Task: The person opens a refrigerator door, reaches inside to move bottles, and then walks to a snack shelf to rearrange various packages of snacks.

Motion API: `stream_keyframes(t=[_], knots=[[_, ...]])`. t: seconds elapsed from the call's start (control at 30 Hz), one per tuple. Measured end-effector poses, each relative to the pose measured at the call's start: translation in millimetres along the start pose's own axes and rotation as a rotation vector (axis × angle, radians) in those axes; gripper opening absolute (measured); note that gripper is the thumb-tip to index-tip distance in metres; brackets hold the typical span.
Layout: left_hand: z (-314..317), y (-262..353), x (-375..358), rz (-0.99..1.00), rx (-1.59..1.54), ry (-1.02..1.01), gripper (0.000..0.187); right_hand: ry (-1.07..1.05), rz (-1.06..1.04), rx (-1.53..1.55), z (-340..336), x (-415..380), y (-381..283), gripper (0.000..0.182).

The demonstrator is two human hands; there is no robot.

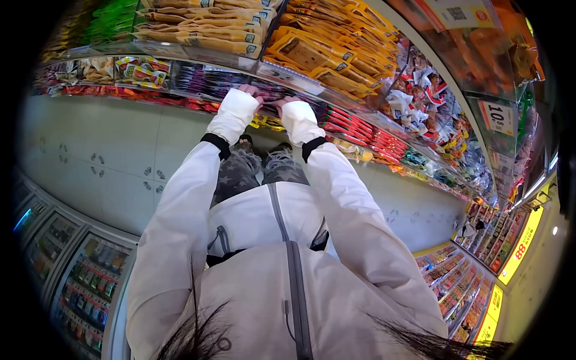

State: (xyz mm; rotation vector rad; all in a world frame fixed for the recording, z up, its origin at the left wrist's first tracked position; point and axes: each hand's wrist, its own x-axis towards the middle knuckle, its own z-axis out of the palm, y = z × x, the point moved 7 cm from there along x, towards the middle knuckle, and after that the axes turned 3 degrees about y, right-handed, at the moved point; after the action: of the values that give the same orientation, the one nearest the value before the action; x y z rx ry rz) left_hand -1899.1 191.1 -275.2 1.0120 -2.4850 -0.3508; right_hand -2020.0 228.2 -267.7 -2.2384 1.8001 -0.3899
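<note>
Both my hands reach into a low shelf bin of dark purple packets [210,82]. My left hand [251,93] has its fingers curled at the right part of this bin, partly covered by the white cuff. Close beside it, my right hand [287,102] is also curled, its fingertips on the packets. A purple packet [268,102] shows between the two hands and appears pinched by both, though the fingertips are small and partly hidden. Red packets [348,125] lie to the right of my right hand, and yellow packets [266,122] show below the hands.
Above the bin, a shelf holds tan packets [201,30] and orange packets [324,51]. Wrapped snacks [426,105] fill a bin at right, near a price tag [497,116]. Glass-doored cabinets [96,282] stand behind at left. Footprint marks dot the pale floor [114,138].
</note>
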Motion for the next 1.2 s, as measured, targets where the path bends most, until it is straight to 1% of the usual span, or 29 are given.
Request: stream_keyframes(t=[0.03, 0.07, 0.13, 0.17, 0.2, 0.23, 0.27, 0.3, 0.37, 0.43, 0.5, 0.53, 0.57, 0.63, 0.7, 0.77, 0.8, 0.83, 0.87, 0.9, 0.97, 1.0, 1.03, 1.1, 1.13, 1.17, 1.2], knots=[[2, -3, 0, -0.014, 0.022, -0.041, 0.012, -0.002, 0.014, 0.048, 1, 1, 0, 0.014], [1, -8, 1, -0.035, 0.039, -0.022, 0.009, 0.002, 0.015, 0.046, 3, 0, 3, 0.014], [0, -16, 4, -0.055, 0.073, -0.009, 0.008, 0.047, 0.259, 0.211, 5, -6, 26, 0.016], [0, -19, 4, -0.074, 0.102, -0.003, 0.009, 0.081, 0.258, 0.202, -2, -11, 30, 0.016], [6, -21, 6, -0.061, 0.162, -0.081, 0.009, 0.088, 0.259, 0.17, -6, -18, 33, 0.014], [8, -19, 7, -0.047, 0.159, -0.088, 0.009, 0.096, 0.263, 0.136, -10, -24, 36, 0.013], [9, -14, 9, -0.02, 0.192, -0.059, 0.009, 0.146, 0.186, 0.062, -13, -30, 37, 0.01], [9, -10, 11, 0.007, 0.224, -0.03, 0.01, 0.151, 0.199, 0.061, -12, -37, 43, 0.01], [11, -9, 15, -0.006, 0.248, -0.051, 0.01, 0.151, 0.188, -0.01, -11, -46, 51, 0.011], [13, -9, 20, -0.025, 0.275, -0.09, 0.01, 0.121, 0.216, -0.053, -8, -52, 57, 0.013], [12, -6, 20, -0.047, 0.297, -0.126, 0.01, -0.138, 0.317, -0.157, 12, -56, 71, 0.015], [13, -6, 21, -0.061, 0.312, -0.148, 0.01, -0.116, 0.276, -0.191, 13, -55, 71, 0.017], [13, -7, 22, -0.076, 0.327, -0.169, 0.011, -0.109, 0.285, -0.185, 9, -52, 71, 0.017], [13, -8, 21, -0.098, 0.352, -0.203, 0.011, -0.2, 0.234, -0.238, 6, -49, 68, 0.017], [7, -11, 22, -0.11, 0.364, -0.222, 0.011, -0.142, 0.246, -0.231, -11, -39, 62, 0.012], [0, -9, 25, -0.116, 0.361, -0.227, 0.012, -0.217, 0.029, -0.267, -22, -39, 49, 0.014], [-5, -4, 25, -0.093, 0.336, -0.208, 0.012, -0.31, 0.048, -0.26, -19, -37, 51, 0.013], [-10, 0, 28, -0.07, 0.313, -0.184, 0.013, -0.307, 0.135, -0.237, -39, -30, 41, 0.01], [-9, -1, 30, -0.116, 0.322, -0.25, 0.014, -0.328, 0.12, -0.26, -29, -26, 43, 0.008], [-8, -2, 28, -0.112, 0.329, -0.247, 0.014, -0.348, 0.104, -0.283, -25, -21, 43, 0.007], [-12, 7, 24, -0.004, 0.386, -0.08, 0.014, -0.31, 0.083, -0.267, -30, -26, 35, 0.008], [-17, 11, 21, 0.041, 0.391, 0.04, 0.015, -0.281, 0.059, -0.253, -34, -27, 31, 0.009], [-13, 8, 22, 0.046, 0.393, 0.042, 0.015, -0.151, 0.072, -0.324, -19, -24, 34, 0.016], [-9, 10, 26, -0.049, 0.328, -0.12, 0.019, -0.048, 0.063, -0.248, -19, -26, 21, 0.021], [-6, 16, 26, 0.014, 0.238, -0.099, 0.019, -0.047, 0.014, -0.286, -16, -28, 13, 0.02], [-8, 29, 26, 0.019, 0.188, -0.2, 0.022, 0.214, 0.044, -0.099, -2, -29, 21, 0.02], [5, 31, 19, -0.002, 0.145, -0.194, 0.024, 0.135, 0.03, -0.145, -6, -30, 11, 0.021]])
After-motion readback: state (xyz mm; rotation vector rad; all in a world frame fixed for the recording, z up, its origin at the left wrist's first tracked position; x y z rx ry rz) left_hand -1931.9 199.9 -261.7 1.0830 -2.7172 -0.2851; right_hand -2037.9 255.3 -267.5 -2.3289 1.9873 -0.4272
